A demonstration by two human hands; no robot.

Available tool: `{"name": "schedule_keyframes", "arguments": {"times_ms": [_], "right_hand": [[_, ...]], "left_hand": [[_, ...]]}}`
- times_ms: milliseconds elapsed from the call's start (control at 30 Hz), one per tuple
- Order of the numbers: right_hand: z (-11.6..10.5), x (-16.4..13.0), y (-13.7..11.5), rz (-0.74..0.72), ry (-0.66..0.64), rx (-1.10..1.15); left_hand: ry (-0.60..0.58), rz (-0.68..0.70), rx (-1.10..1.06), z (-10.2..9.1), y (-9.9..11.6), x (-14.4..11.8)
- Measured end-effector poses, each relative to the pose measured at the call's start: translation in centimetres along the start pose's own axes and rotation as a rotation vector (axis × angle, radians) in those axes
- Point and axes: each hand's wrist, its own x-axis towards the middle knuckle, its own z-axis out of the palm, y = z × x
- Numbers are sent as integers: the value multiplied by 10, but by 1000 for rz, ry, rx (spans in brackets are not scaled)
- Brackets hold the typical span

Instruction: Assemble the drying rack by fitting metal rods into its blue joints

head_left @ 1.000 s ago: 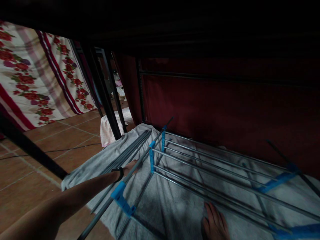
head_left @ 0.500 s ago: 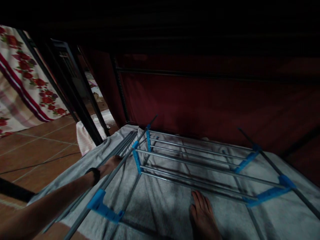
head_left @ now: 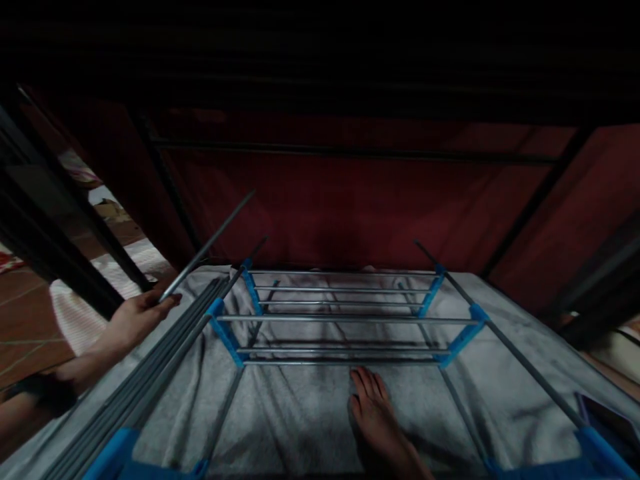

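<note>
1. We see the left hand (head_left: 134, 319) at the left edge of the view, its fingers (head_left: 163, 301) closed around the lower end of a thin grey metal rod (head_left: 207, 246)
2. The rod is lifted and tilts up and away to the right, its far tip standing against the dark red fabric wall (head_left: 350, 200)
3. Just beside the hand lies a bundle of grey rods (head_left: 150, 373) on the grey blanket (head_left: 300, 413), running along the left side of the rack
4. The metal rack (head_left: 345, 319) with blue plastic connectors (head_left: 225, 333) stands on the blanket, its silver crossbars level
5. A bare foot (head_left: 377, 417) rests on the blanket just in front of the rack's nearest crossbar
6. We cannot see the right hand
7. A dark band (head_left: 47, 393) sits on the left wrist
</note>
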Motion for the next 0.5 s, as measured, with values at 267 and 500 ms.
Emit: {"name": "schedule_keyframes", "arguments": {"times_ms": [267, 500], "right_hand": [[-14, 3, -6, 46, -51, 109], [-12, 5, -6, 37, -42, 115]], "left_hand": [[-130, 539, 135, -28, 21, 7], [-134, 995, 310, -30, 47, -1]]}}
